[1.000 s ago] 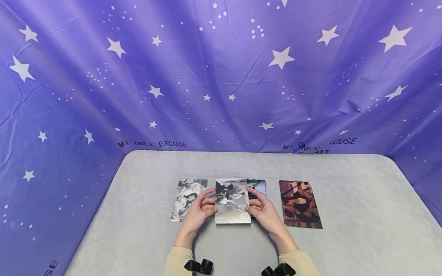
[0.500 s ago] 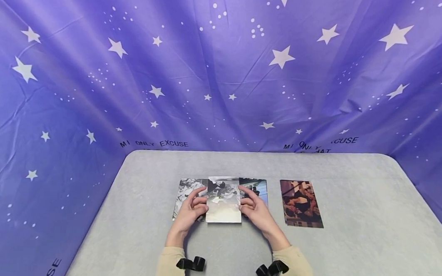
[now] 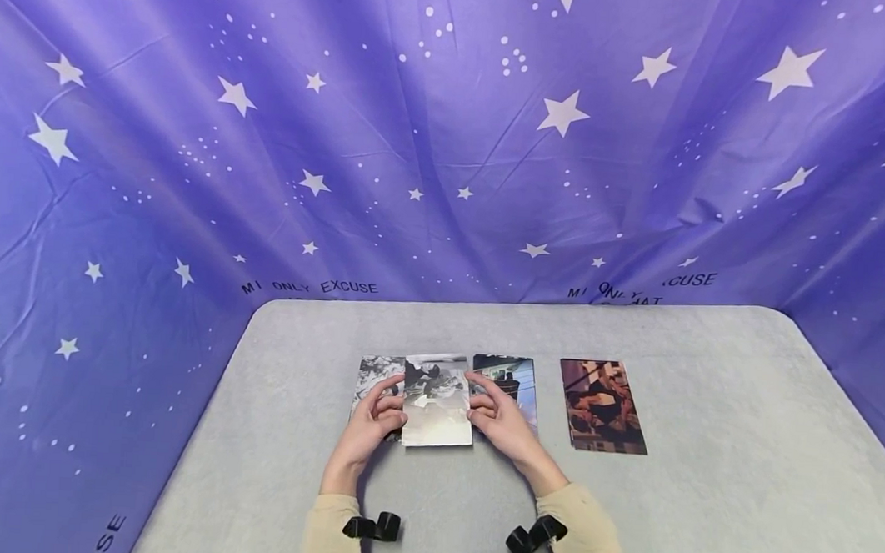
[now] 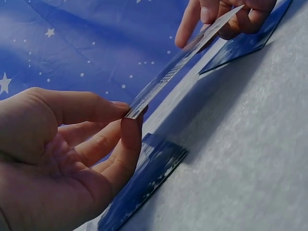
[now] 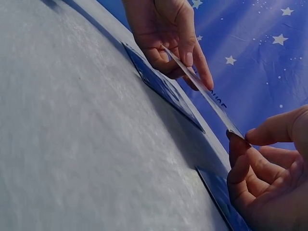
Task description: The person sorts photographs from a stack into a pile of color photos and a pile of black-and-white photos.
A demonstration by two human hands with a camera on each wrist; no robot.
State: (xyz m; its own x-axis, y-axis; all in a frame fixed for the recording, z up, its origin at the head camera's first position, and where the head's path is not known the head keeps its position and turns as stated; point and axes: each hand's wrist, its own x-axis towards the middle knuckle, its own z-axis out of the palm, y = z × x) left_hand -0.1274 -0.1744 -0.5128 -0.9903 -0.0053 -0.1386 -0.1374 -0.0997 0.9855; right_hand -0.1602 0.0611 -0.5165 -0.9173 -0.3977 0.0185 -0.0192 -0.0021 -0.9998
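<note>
Presently, both hands are engaged on one item: the left hand (image 3: 363,423) pinches the left edge of a grey-toned print (image 3: 438,402) between thumb and fingers, and the right hand (image 3: 508,429) pinches the opposite edge likewise. The wrist views show this print raised clear of the table (image 3: 739,492), its face spanning the space between the two hands. Beneath the left hand lies a black-and-white print (image 3: 378,371), partly hidden by the fingers and by the held print. Beneath and beyond the right hand lies a blue-toned print (image 3: 518,382); farther out to the right of that hand, well apart, lies a brown-toned print (image 3: 603,406). The step in hand is judged to be holding and positioning the print above the row. The next move probably calls for both hands to act together: align the print, lower it evenly, then release both edges. Unequal finger pressure could bow the sheet; lowering it here could overlap the print beneath the left hand.
</note>
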